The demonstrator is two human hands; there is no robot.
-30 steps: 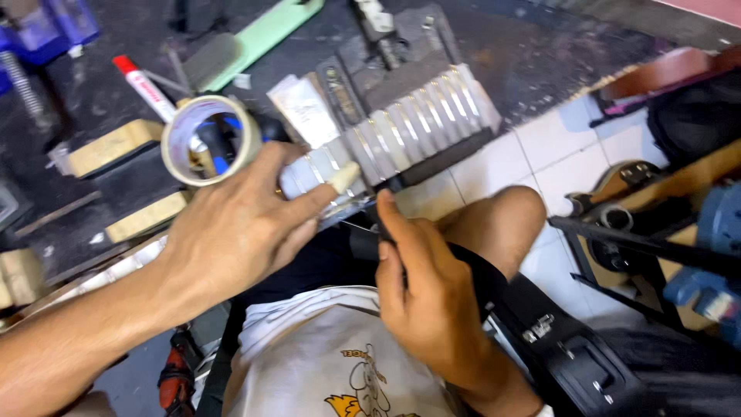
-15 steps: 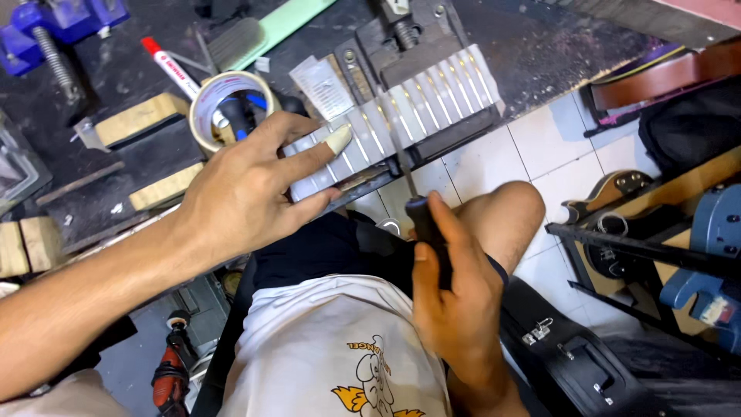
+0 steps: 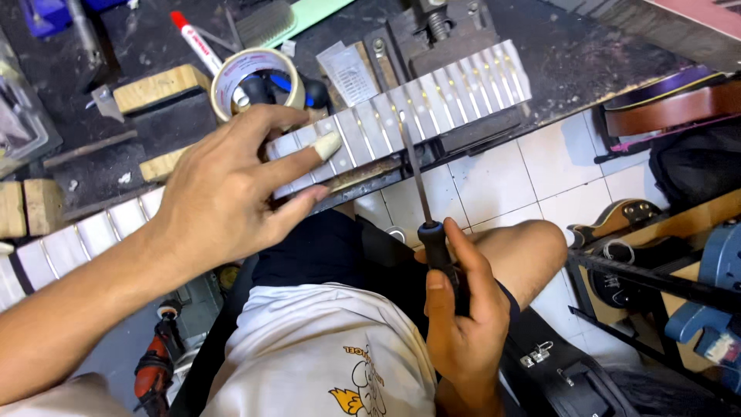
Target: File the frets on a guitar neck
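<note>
The left hand [image 3: 224, 193] lies flat, fingers spread, on a guitar neck [image 3: 401, 116] covered in strips of pale tape. One fingertip wears a pale wrap and presses the neck's near edge. The neck runs across the dark workbench [image 3: 571, 62] from 8 o'clock up to 2 o'clock, its near side level with the bench edge.

The right hand [image 3: 459, 309], at 5 o'clock from the left, is closed tight around the black handle of a thin file [image 3: 417, 185]. The blade points toward 12 o'clock and its tip meets the neck just right of the left fingers. Between the bench edge and the person's knee, white floor tiles [image 3: 563, 170] show open space around the blade.

At 12 o'clock from the left hand sits a roll of masking tape [image 3: 255, 81], nearly touching the fingertips. A red marker [image 3: 197, 42] lies at 11 o'clock, wooden blocks [image 3: 158, 89] at 10 o'clock. At 3 o'clock, well apart, another guitar [image 3: 671, 104] rests by the bench's right edge.
</note>
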